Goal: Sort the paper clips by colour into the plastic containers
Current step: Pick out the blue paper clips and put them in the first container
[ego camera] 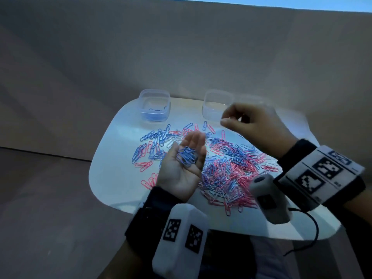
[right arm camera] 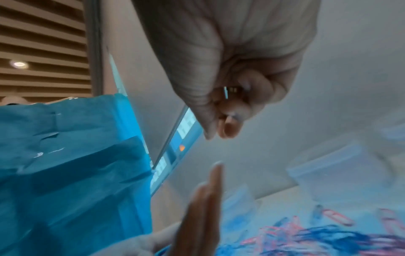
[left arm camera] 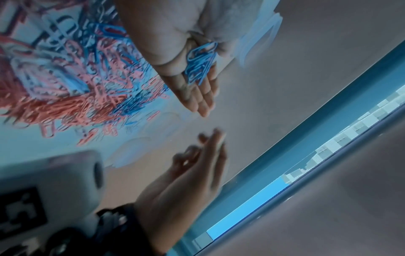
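Left hand (ego camera: 182, 168) lies palm up, fingers straight, cradling a small heap of blue wire paper clips (ego camera: 186, 155) above the white rounded tabletop (ego camera: 112, 150). Right hand (ego camera: 249, 125) hangs near the middle clear square plastic container (ego camera: 216, 105), thumb and forefinger drawn together, other fingers curled. Right wrist view is blurred; cannot tell whether a clip sits in that pinch.

Left-rear clear plastic container (ego camera: 154, 104) already holds a few blue clips at its bottom; the middle one looks bare. A third container behind the right hand is too faint to read.

Likely step: tip the palm load into the left-rear container. To do it well, cup the fingers a little before moving, bring the palm right over the rim, then tilt slowly so clips slide rather than scatter; tangled ones may drop as a clump.

Mixed pile of pink and blue paper clips (ego camera: 225, 172) spreads across the table centre just beside and under both hands. Most sorting looks undone. White tagged wrist camera units (ego camera: 181, 236) and a black cable (ego camera: 310, 232) sit near the front edge; the cable could snag loose clips.
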`<state>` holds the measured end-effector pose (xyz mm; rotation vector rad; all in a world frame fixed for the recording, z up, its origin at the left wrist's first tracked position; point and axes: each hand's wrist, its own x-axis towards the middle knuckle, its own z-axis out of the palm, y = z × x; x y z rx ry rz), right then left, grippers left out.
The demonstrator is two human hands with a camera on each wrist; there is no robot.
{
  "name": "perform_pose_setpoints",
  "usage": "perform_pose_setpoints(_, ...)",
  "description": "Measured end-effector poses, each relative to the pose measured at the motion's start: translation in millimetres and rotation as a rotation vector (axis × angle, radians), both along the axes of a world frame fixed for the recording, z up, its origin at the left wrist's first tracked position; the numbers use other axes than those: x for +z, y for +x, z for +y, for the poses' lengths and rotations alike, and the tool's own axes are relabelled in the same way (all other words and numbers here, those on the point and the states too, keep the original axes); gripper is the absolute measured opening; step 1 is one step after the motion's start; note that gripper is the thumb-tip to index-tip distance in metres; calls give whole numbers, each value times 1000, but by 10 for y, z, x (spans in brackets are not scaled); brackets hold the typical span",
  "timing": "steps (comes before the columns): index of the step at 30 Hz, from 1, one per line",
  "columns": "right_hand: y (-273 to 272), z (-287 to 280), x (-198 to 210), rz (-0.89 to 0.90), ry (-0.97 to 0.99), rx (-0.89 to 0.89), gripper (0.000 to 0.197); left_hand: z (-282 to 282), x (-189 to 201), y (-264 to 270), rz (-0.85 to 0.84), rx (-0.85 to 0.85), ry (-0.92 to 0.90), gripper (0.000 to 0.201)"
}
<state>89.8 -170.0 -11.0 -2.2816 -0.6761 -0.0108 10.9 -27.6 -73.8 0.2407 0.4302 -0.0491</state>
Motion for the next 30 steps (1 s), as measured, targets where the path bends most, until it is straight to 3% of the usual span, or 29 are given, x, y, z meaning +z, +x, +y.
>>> perform_pose_setpoints(5, 145, -217, -320, 187, -704, 92, 36, 191, -15, -18, 92, 59, -27, 54)
perform_pose_setpoints(8, 114, -173, -425, 131, -780, 111, 37, 217, 7, -20, 101, 63, -29, 45)
perform_pose_setpoints(14, 120, -214, -383, 129, -743, 103, 34, 176, 26, -30, 98, 48, -10, 37)
perform_pose_setpoints(19, 103, -242, -451, 154, -727, 110, 16, 106, 33, -19, 110, 31, -35, 41)
perform_pose_setpoints(21, 128, -243, -462, 210, -683, 107, 21, 72, 30, -16, 110, 16, -32, 41)
perform_pose_setpoints(24, 161, -275, -444, 313, -558, 114, 34, 21, 19, -24, 110, -5, -6, 38)
perform_pose_setpoints(30, 147, -348, -309, 528, -242, 66, 23, -75, -20, -21, 76, -12, 44, 44)
